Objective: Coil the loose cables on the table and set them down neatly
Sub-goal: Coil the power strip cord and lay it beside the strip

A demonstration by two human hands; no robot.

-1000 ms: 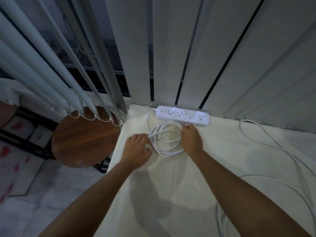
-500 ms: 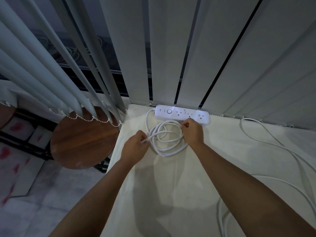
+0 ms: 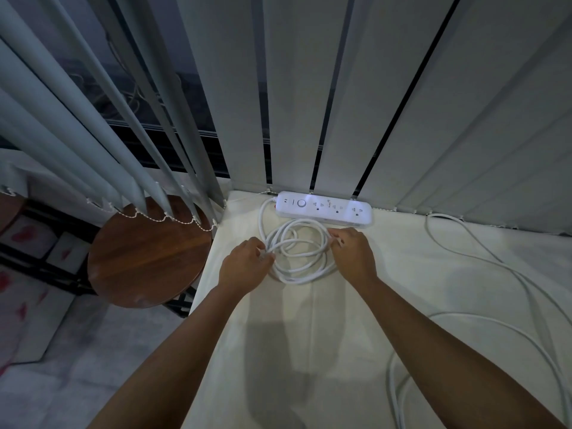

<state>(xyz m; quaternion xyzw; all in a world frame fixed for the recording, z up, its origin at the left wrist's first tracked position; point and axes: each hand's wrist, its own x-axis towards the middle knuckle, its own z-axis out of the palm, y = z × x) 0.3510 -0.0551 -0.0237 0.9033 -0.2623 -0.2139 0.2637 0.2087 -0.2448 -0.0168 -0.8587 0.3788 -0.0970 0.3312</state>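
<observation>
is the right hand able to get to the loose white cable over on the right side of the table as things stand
Probably yes. The right hand sits at the coiled cable, and bare table lies between it and the loose cable, with nothing standing in between. It would first have to let go of the coil.

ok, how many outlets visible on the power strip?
3, in a row along the power strip at the table's back edge, right of its round button. None look hidden.

One head-worn view — looking steeply down, close over the table corner.
</observation>
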